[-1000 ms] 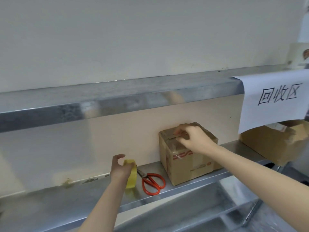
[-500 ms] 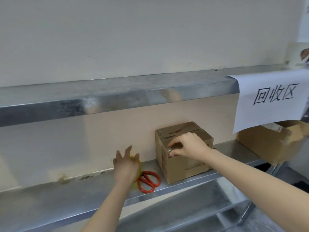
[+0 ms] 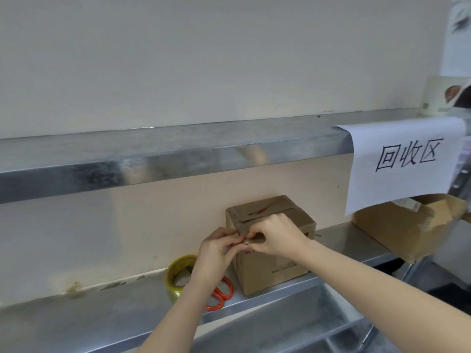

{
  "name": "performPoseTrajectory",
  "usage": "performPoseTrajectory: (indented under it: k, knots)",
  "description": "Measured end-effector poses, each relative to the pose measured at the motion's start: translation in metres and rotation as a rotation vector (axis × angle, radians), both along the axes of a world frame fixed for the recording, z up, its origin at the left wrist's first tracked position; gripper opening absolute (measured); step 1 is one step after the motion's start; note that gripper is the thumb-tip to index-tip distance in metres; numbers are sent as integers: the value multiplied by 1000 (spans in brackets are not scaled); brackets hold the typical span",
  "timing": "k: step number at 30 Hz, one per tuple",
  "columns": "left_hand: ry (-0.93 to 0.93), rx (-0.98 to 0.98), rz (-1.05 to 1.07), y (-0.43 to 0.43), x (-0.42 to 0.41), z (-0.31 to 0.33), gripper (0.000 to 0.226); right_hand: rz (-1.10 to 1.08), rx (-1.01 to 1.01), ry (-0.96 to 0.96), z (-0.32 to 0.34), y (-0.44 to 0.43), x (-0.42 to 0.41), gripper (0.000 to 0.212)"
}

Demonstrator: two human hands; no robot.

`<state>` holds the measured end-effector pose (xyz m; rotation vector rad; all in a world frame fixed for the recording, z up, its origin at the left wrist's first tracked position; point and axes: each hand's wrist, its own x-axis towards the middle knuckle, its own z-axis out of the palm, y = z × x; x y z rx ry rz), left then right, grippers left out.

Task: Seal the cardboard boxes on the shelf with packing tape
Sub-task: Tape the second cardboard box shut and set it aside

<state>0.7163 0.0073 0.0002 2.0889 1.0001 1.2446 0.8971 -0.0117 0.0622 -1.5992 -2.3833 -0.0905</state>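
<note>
Head view: the left hand [image 3: 216,248] and right hand [image 3: 277,238] meet at the front upper edge of the small cardboard box [image 3: 267,271]. Their fingertips pinch together on what looks like a clear tape end [image 3: 246,241], probably to fold it down over the flap seam. The box sits on the steel shelf [image 3: 102,312], backed against the wall so it resists the push. The yellow tape roll [image 3: 178,273] and the orange scissors [image 3: 221,294] lie just left of it, within easy reach. A second cardboard box [image 3: 397,230] waits farther right, under a paper sign [image 3: 407,159].
</note>
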Motion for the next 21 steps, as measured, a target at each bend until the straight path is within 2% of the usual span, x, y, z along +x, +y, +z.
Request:
performPoseTrajectory:
  k: [6,9,11,13,15,18,21]
  knots:
    - [132,101,33,3,-2,-1,18,35,4,11,-5,0,2,36]
    - [183,122,44,1,-2,2,22,63,18,-29,-4,-5,2,35]
    - [211,86,48,0,-2,9,30,51,-44,-53,0,-8,5,46]
    - [215,22,64,0,-4,18,37,18,-158,46,9,-8,11,63]
    - [226,-44,103,3,-4,27,42,-61,-203,142,15,-5,20,70]
    - [386,-125,144,14,5,34,50,-159,-278,100,18,2,29,72]
    - [588,-57,122,22,21,29,48,-111,-384,26,8,8,21,59]
